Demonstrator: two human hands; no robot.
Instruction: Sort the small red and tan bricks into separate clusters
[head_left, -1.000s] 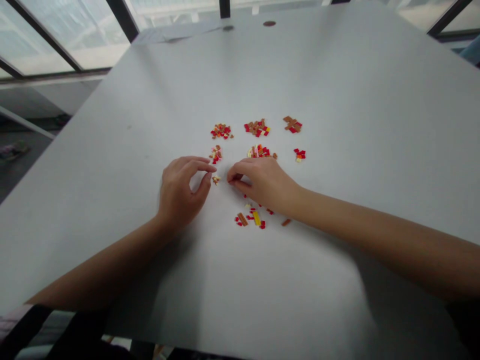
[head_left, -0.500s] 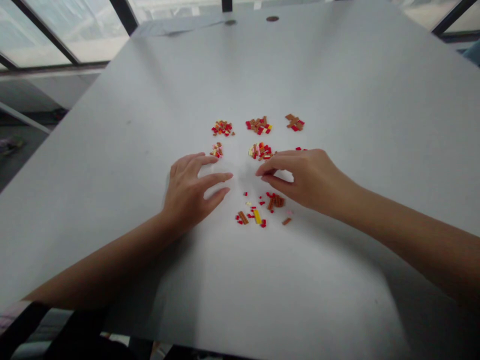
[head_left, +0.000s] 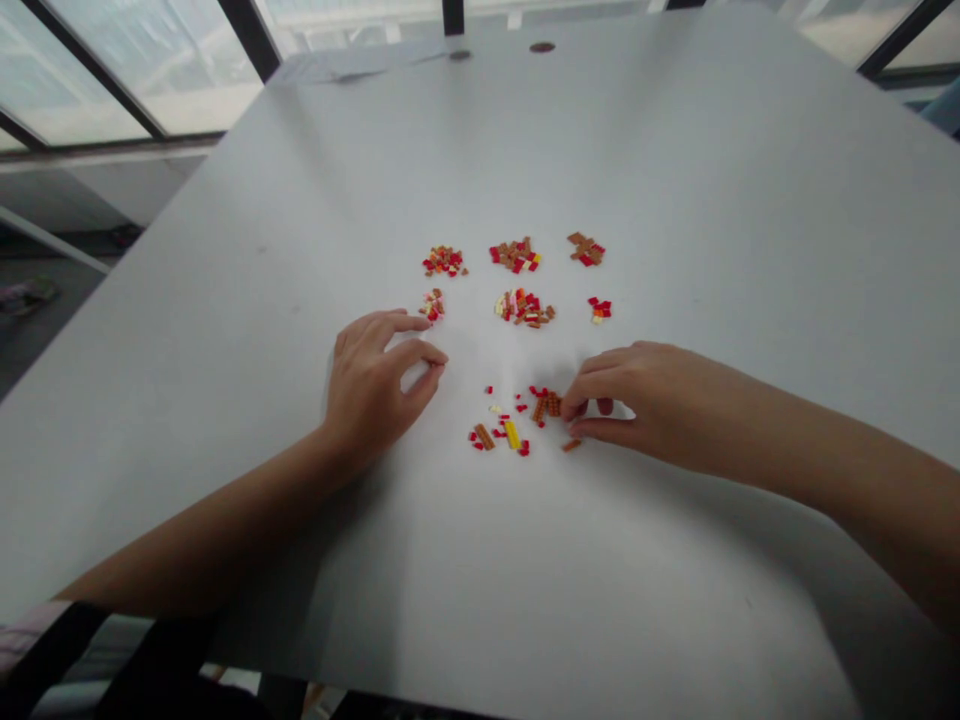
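Observation:
My left hand (head_left: 375, 375) rests on the table, thumb and index fingertip pinched together; whatever is between them is too small to make out. Its outer fingers lie beside a small pile of pink, red and cream toy bricks (head_left: 433, 304). Over the right edge of the loose bricks hovers my right hand (head_left: 622, 395), thumb and fingers apart. Close to its fingertips are brown bricks (head_left: 553, 404) and a single brown brick (head_left: 572, 445). Left of these lie a yellow brick (head_left: 511, 434), another brown brick (head_left: 484, 437) and several tiny red bricks (head_left: 524, 448).
Farther back are sorted piles: red and orange bricks (head_left: 444, 261), brown and red bricks (head_left: 515, 255), brown plates (head_left: 586, 249), mixed bricks (head_left: 524, 307) and a small red group (head_left: 600, 309). The white table (head_left: 712, 200) reaches towards windows (head_left: 187, 60).
My right hand has moved down and right from beside the mixed pile to the loose bricks, its fingers parting. My left thumb and index finger have closed together, shifting slightly left.

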